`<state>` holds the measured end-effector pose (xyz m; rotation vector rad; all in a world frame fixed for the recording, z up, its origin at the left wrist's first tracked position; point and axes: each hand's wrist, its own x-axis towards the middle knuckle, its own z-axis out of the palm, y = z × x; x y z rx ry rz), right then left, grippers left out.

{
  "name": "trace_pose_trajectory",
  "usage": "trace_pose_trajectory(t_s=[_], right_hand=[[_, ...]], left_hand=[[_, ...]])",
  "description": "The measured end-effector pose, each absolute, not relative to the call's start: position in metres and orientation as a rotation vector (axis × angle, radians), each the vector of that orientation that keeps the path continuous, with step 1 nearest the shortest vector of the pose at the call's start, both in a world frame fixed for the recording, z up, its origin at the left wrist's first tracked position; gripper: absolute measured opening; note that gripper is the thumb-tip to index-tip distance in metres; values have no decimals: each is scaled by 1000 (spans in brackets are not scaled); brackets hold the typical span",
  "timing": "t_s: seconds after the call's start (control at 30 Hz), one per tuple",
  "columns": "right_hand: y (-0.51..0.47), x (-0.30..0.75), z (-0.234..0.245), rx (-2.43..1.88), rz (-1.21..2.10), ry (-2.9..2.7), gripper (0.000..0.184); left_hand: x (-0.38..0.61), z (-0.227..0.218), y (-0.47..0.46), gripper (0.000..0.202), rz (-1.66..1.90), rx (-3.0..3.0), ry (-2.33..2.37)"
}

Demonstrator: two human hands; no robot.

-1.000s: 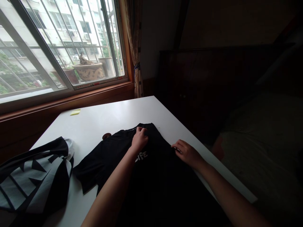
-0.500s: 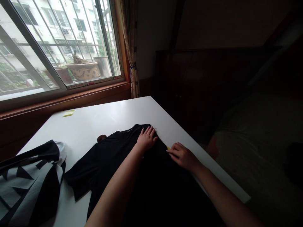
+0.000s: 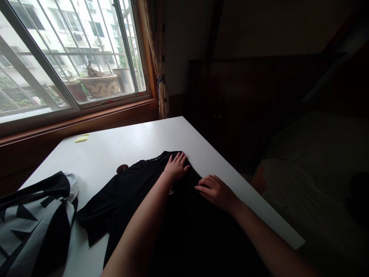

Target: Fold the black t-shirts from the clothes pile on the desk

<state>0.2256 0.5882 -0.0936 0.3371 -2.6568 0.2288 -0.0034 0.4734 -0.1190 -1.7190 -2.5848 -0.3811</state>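
A black short-sleeved T-shirt point(image 3: 138, 192) lies spread on the white table point(image 3: 115, 142). My left hand point(image 3: 176, 166) rests flat on it near the collar and shoulder, fingers stretched out. To the right, my right hand point(image 3: 215, 190) is at the shirt's right edge with its fingers curled together. Whatever is in those fingers is hidden. A bit of white marking shows on the black cloth beside my left forearm. Partly behind the shirt's left shoulder is a round brown thing point(image 3: 122, 168).
A grey, black and white garment point(image 3: 37, 223) lies at the table's left. Yellow sticky notes point(image 3: 82, 138) are near the back left edge. Behind stands a barred window point(image 3: 95, 50) with a curtain point(image 3: 161, 69); a dark cabinet point(image 3: 219, 88) is beyond the table at right.
My right hand has shifted slightly left along the shirt's edge. The small yellow thing that showed at its fingertips is out of sight. My left hand stays pressed flat.
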Motion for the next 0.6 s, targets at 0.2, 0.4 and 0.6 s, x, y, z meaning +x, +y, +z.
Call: trace_pose_trajectory(t_s=[0.2, 0.4, 0.6], right_hand=[[584, 224, -98, 322, 356, -2598, 18], [584, 224, -100, 356, 556, -2625, 14], [589, 230, -92, 120, 800, -2479, 27]], left_hand=[[-2, -114, 475, 62, -383, -1705, -2582], [11, -106, 479, 56, -445, -1641, -2513], [29, -116, 467, 55, -463, -1696, -2475]])
